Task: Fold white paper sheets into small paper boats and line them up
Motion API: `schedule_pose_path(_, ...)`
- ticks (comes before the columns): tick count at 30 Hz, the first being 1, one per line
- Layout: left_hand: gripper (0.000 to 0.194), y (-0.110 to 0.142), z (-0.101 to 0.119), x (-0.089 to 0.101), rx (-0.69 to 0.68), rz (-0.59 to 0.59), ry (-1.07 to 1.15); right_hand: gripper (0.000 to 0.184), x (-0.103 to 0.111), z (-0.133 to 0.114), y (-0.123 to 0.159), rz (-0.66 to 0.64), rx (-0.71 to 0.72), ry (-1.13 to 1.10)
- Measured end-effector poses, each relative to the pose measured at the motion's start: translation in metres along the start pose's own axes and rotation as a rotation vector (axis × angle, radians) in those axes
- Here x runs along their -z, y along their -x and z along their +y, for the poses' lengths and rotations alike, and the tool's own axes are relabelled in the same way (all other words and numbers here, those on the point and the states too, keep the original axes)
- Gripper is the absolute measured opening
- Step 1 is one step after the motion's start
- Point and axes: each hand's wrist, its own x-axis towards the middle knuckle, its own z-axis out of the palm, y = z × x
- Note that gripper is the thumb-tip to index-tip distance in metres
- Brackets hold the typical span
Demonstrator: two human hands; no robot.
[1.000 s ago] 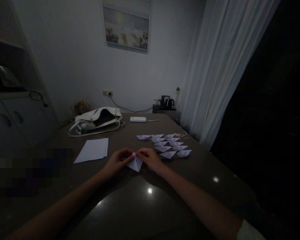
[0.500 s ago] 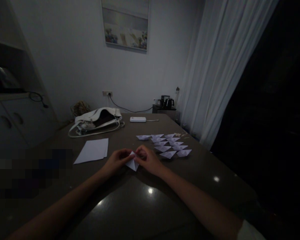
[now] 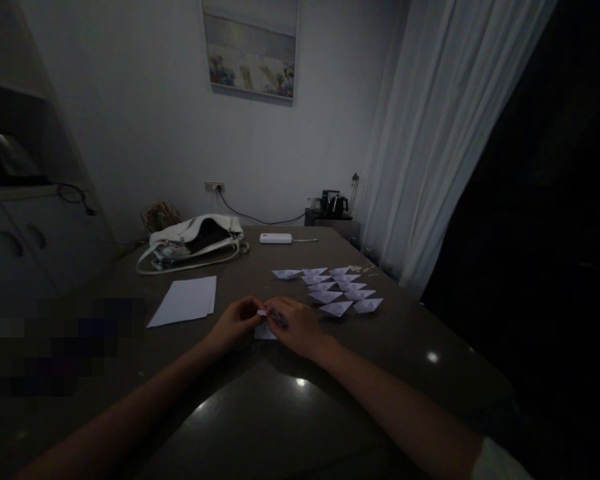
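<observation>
Between my two hands is a small piece of folded white paper (image 3: 265, 331), partly hidden by my fingers. My left hand (image 3: 237, 325) pinches its left side with thumb and forefinger. My right hand (image 3: 295, 325) is closed on the right side, its fingers curled over the upper part of the paper. Just beyond my right hand, several folded paper boats (image 3: 325, 296) stand in rows on the dark table. To the left of my left hand lies a stack of white paper sheets (image 3: 184, 301).
A white handbag (image 3: 195, 241) rests at the back left of the table (image 3: 240, 427). A white power bank (image 3: 276, 238) with a short cable lies near the far edge. Small pale bits (image 3: 361, 269) are scattered behind the boats. A black kettle (image 3: 337, 204) stands beyond the table.
The folded paper has turned between my hands, so its pointed face no longer shows. My right hand's fingers have curled further over it. The boats and the sheets stay where they were.
</observation>
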Motion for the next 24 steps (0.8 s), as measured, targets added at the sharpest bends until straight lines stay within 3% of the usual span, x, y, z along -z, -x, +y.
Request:
schedule_pose_path(4, 0.031, 0.003, 0.002, 0.0, -0.029, -0.011, 0.006, 0.01, 0.001, -0.001, -0.001, 0.034, 0.027, -0.086)
schedule_pose_path(8, 0.029, 0.008, 0.011, 0.001, -0.061, 0.022, -0.06, 0.017, -0.002, 0.006, -0.002, 0.105, -0.13, -0.311)
schedule_pose_path(13, 0.032, 0.009, 0.016, 0.002, -0.046, 0.083, -0.139, 0.025, -0.008, 0.021, -0.004, 0.018, -0.295, -0.519)
schedule_pose_path(20, 0.046, 0.009, 0.017, 0.002, 0.011, 0.054, -0.123, 0.022, -0.008, 0.029, -0.007, 0.04, -0.378, -0.605)
schedule_pose_path(24, 0.044, 0.01, 0.021, 0.0, 0.032, 0.057, -0.15, 0.023, -0.008, 0.028, -0.007, 0.009, -0.382, -0.672)
